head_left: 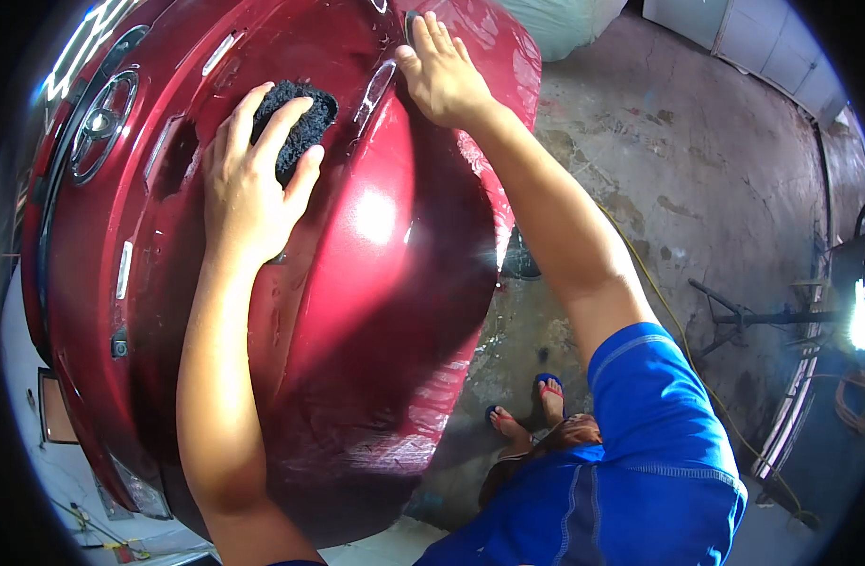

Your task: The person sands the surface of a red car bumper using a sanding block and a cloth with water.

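Observation:
A dark red car body panel (357, 368), wet and glossy in places, fills the left and middle of the view. My left hand (242, 193) is closed around a black shaggy wash sponge (305, 141) above the panel's recessed middle. My right hand (442, 80) reaches farther out, its fingers stretched flat over the panel near the raised edge. From beneath its fingertips sticks out the edge of a dark flat pad (410, 27); most of it is hidden by the hand. Left of my left hand, an oval chrome emblem (104, 123) sits on the panel.
Stained concrete floor (678, 179) lies to the right, with a yellow cable (654, 283) across it. A bright work lamp (862, 316) and a dark metal stand (734, 316) are at the right. A pale covered shape (569, 24) stands beyond the car. My sandalled feet (532, 415) are beside the panel.

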`<move>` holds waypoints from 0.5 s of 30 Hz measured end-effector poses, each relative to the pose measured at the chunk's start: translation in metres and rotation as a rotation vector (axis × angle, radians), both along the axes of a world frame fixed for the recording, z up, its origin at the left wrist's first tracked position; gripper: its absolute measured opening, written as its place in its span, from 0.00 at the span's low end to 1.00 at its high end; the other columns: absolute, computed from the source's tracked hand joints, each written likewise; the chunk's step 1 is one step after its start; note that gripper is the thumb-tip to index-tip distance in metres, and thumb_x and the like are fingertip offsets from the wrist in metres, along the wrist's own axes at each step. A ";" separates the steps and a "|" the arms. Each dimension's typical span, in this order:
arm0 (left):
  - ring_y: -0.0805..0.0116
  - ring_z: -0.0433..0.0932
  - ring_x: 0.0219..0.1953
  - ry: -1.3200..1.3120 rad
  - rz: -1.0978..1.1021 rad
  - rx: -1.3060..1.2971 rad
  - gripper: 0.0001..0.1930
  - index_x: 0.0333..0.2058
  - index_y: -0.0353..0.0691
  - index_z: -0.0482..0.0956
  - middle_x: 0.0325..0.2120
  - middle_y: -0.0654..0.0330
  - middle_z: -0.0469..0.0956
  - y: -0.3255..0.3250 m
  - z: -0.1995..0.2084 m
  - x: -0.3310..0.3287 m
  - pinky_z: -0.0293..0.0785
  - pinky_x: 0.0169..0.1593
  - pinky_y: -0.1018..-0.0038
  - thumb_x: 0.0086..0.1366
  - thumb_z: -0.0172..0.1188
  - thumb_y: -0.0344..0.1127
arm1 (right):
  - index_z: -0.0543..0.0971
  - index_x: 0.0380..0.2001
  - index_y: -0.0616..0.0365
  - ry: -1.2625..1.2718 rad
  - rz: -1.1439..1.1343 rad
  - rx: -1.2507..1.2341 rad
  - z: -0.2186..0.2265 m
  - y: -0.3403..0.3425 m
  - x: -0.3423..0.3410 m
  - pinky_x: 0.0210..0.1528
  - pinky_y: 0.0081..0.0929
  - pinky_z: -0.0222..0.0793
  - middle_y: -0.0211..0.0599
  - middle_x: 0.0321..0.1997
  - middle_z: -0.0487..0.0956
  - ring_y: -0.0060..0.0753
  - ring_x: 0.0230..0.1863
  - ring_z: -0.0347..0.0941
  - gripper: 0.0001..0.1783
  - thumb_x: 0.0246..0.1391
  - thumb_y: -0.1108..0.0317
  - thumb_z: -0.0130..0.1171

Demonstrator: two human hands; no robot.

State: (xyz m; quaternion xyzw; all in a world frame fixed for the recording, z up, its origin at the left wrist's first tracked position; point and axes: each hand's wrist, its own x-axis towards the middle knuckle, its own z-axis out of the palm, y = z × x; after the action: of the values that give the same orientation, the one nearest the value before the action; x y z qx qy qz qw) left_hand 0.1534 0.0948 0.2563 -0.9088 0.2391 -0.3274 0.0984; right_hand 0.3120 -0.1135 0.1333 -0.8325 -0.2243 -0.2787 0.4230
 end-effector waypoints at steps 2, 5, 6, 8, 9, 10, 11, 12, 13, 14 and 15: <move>0.45 0.72 0.65 0.049 0.025 -0.003 0.24 0.62 0.51 0.78 0.66 0.52 0.70 0.009 -0.001 -0.006 0.67 0.67 0.49 0.68 0.66 0.43 | 0.51 0.77 0.71 -0.013 0.059 -0.036 -0.012 0.012 -0.016 0.83 0.52 0.40 0.66 0.82 0.49 0.62 0.83 0.43 0.43 0.77 0.44 0.33; 0.45 0.71 0.67 0.032 0.056 -0.001 0.24 0.62 0.51 0.79 0.67 0.52 0.70 0.014 0.005 -0.013 0.64 0.69 0.48 0.68 0.65 0.43 | 0.49 0.77 0.72 -0.043 0.162 -0.080 -0.030 0.018 -0.072 0.83 0.52 0.40 0.67 0.82 0.46 0.64 0.83 0.41 0.42 0.77 0.45 0.33; 0.46 0.71 0.66 0.025 0.062 0.000 0.24 0.62 0.51 0.79 0.67 0.52 0.70 0.011 0.007 -0.013 0.63 0.70 0.48 0.68 0.65 0.43 | 0.50 0.77 0.72 -0.072 0.133 -0.046 -0.024 0.017 -0.055 0.83 0.53 0.40 0.67 0.82 0.46 0.64 0.83 0.41 0.42 0.77 0.45 0.33; 0.46 0.70 0.67 0.029 0.044 -0.008 0.24 0.62 0.51 0.79 0.67 0.53 0.69 0.001 0.003 -0.006 0.61 0.70 0.47 0.67 0.65 0.43 | 0.52 0.76 0.71 -0.076 0.056 0.015 0.002 0.008 0.008 0.82 0.54 0.42 0.68 0.81 0.49 0.65 0.83 0.43 0.41 0.77 0.46 0.32; 0.46 0.70 0.67 0.027 0.037 -0.019 0.24 0.62 0.51 0.79 0.67 0.53 0.69 -0.002 0.001 -0.002 0.61 0.71 0.47 0.67 0.65 0.43 | 0.53 0.76 0.71 -0.061 0.048 0.048 0.020 0.003 0.041 0.81 0.54 0.45 0.69 0.81 0.51 0.67 0.82 0.44 0.40 0.77 0.46 0.31; 0.46 0.70 0.67 0.027 0.027 -0.028 0.24 0.62 0.51 0.79 0.67 0.53 0.69 -0.004 -0.002 0.001 0.60 0.71 0.47 0.67 0.65 0.43 | 0.54 0.76 0.71 -0.057 0.036 0.021 0.027 -0.001 0.065 0.81 0.54 0.45 0.69 0.80 0.51 0.68 0.82 0.45 0.40 0.77 0.46 0.32; 0.46 0.70 0.67 0.033 0.026 -0.038 0.24 0.62 0.51 0.79 0.67 0.53 0.69 -0.005 -0.002 0.002 0.61 0.71 0.48 0.67 0.66 0.43 | 0.54 0.75 0.71 -0.047 0.028 -0.002 0.030 -0.002 0.082 0.81 0.53 0.45 0.69 0.80 0.52 0.69 0.81 0.46 0.40 0.77 0.46 0.32; 0.46 0.70 0.67 0.043 0.010 -0.053 0.25 0.62 0.51 0.78 0.67 0.53 0.69 -0.011 -0.005 0.006 0.61 0.70 0.48 0.67 0.66 0.43 | 0.54 0.75 0.71 -0.172 0.035 -0.075 0.007 -0.011 0.101 0.81 0.54 0.46 0.69 0.80 0.52 0.69 0.81 0.47 0.40 0.77 0.46 0.32; 0.46 0.70 0.67 0.058 0.075 -0.030 0.25 0.62 0.51 0.78 0.68 0.53 0.69 0.011 0.000 -0.008 0.61 0.70 0.48 0.67 0.66 0.43 | 0.53 0.76 0.71 -0.075 0.131 0.070 0.007 0.024 0.055 0.81 0.54 0.44 0.69 0.80 0.51 0.68 0.82 0.46 0.41 0.77 0.45 0.32; 0.47 0.70 0.66 0.051 0.095 -0.018 0.25 0.61 0.51 0.79 0.68 0.53 0.68 0.020 0.004 -0.016 0.62 0.70 0.49 0.66 0.66 0.43 | 0.52 0.76 0.71 -0.085 0.174 0.045 -0.007 0.032 0.009 0.82 0.55 0.43 0.68 0.81 0.51 0.67 0.82 0.45 0.41 0.77 0.45 0.32; 0.47 0.71 0.65 0.052 0.104 -0.016 0.25 0.61 0.51 0.79 0.68 0.53 0.68 0.018 0.008 -0.019 0.63 0.69 0.49 0.66 0.66 0.42 | 0.52 0.76 0.71 -0.105 0.196 0.006 -0.011 0.027 -0.015 0.82 0.55 0.42 0.67 0.81 0.51 0.66 0.82 0.44 0.42 0.77 0.44 0.32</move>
State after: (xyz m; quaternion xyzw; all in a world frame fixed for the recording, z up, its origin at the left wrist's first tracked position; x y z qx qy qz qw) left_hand 0.1348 0.1133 0.2643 -0.9290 0.1915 -0.3000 0.1019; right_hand 0.2972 -0.0869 0.1220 -0.7895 -0.3256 -0.2801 0.4383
